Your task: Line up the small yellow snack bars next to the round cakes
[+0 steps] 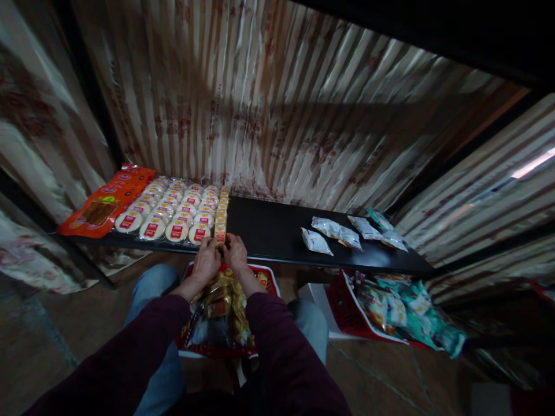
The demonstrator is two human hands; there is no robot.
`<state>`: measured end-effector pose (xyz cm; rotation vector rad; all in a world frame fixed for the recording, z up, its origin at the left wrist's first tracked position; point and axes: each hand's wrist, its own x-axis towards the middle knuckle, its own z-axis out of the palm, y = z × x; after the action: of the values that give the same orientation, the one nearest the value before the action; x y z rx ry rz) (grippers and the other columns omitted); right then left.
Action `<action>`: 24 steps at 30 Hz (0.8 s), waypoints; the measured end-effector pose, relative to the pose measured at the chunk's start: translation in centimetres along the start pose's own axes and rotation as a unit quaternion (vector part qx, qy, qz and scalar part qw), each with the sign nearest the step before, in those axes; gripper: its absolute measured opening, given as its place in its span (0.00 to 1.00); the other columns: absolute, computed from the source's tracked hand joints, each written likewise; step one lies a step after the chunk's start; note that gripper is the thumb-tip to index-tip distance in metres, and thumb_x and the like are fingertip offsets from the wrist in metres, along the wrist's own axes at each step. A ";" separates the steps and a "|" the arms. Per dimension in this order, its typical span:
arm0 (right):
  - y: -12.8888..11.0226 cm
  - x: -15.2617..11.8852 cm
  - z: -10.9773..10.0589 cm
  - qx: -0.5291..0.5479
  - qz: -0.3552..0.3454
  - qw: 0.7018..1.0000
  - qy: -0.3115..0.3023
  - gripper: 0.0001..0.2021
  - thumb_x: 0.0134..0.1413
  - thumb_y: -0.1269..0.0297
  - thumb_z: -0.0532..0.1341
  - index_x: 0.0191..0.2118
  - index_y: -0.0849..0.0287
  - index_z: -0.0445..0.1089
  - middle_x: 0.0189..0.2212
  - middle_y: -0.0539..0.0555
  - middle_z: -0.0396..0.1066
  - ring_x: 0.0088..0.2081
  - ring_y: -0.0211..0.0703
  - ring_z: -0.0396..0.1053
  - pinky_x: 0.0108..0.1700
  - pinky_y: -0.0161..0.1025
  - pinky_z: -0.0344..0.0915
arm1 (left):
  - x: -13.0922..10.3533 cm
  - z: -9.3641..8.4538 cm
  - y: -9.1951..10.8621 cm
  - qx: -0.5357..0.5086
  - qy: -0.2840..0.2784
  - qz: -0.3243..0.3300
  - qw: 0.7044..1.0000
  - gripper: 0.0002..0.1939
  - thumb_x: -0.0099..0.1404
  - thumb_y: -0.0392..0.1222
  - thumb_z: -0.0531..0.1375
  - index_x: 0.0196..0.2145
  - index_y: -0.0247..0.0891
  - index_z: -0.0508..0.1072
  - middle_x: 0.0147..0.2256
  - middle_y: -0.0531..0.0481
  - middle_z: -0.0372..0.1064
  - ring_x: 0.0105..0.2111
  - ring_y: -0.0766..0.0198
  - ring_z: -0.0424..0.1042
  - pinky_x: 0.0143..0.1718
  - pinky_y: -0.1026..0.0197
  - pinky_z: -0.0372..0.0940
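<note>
At the black shelf's [264, 225] front edge, my left hand [208, 259] and my right hand [235, 253] come together at the near end of a narrow row of small yellow snack packets [222, 211]. Fingers of both hands are closed around the nearest packet [220, 237], which has a red label; its lower part is hidden by them. Left of this row, touching it, lie several rows of round white cakes [176, 230] in clear wrappers with red labels. Under my forearms a red basket with a white rim [276, 283] holds gold-wrapped packets [219, 297].
A flat orange bag [104, 205] lies at the shelf's left end. White snack packets [336, 231] lie toward its right end. A second red basket [342, 303], filled with green and white packets [416, 306], stands on the floor at right. Dark uprights [89, 81] and striped curtain [243, 104] enclose the shelf.
</note>
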<state>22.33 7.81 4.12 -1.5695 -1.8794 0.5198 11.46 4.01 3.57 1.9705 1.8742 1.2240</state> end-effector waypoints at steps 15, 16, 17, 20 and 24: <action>0.0 1.0 0.7 0.061 -0.015 0.998 -0.013 0.20 0.62 0.65 0.47 0.57 0.61 0.61 0.53 0.59 0.67 0.54 0.45 0.63 0.58 0.44 0.56 | -0.4 0.5 0.3 0.009 -0.012 -0.007 1.000 0.24 0.56 0.27 0.50 0.51 0.28 0.66 0.43 0.38 0.60 0.42 0.57 0.67 0.45 0.55 0.67; 0.0 1.0 0.7 0.058 -0.013 0.998 -0.017 0.20 0.62 0.65 0.47 0.57 0.61 0.61 0.53 0.58 0.67 0.54 0.45 0.63 0.58 0.44 0.56 | -0.4 0.5 0.3 0.010 -0.012 -0.007 1.000 0.24 0.57 0.27 0.50 0.51 0.28 0.66 0.43 0.38 0.60 0.42 0.57 0.67 0.45 0.55 0.67; 0.0 1.0 0.6 0.056 -0.010 0.998 -0.020 0.20 0.61 0.65 0.47 0.57 0.62 0.62 0.53 0.59 0.66 0.54 0.45 0.62 0.58 0.44 0.56 | -0.4 0.5 0.2 0.010 -0.010 -0.007 1.000 0.24 0.57 0.27 0.50 0.51 0.28 0.66 0.42 0.38 0.60 0.42 0.57 0.67 0.45 0.54 0.67; 0.0 1.0 0.4 0.054 -0.001 0.998 -0.029 0.21 0.61 0.65 0.48 0.57 0.63 0.61 0.54 0.60 0.66 0.55 0.45 0.61 0.58 0.43 0.56 | -0.5 0.6 0.2 0.006 0.001 -0.003 1.000 0.24 0.57 0.27 0.50 0.52 0.28 0.65 0.43 0.38 0.60 0.42 0.57 0.67 0.45 0.54 0.67; 0.0 0.8 0.5 0.066 -0.001 0.998 -0.015 0.21 0.59 0.66 0.50 0.57 0.62 0.61 0.53 0.59 0.66 0.55 0.45 0.62 0.58 0.43 0.56 | -0.7 0.8 0.1 0.009 0.009 0.007 1.000 0.25 0.57 0.27 0.50 0.53 0.31 0.65 0.43 0.39 0.60 0.41 0.58 0.67 0.44 0.54 0.67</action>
<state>21.90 8.60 3.92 -1.4801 -1.8295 0.6560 12.08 3.68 2.80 1.9919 1.8887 1.2368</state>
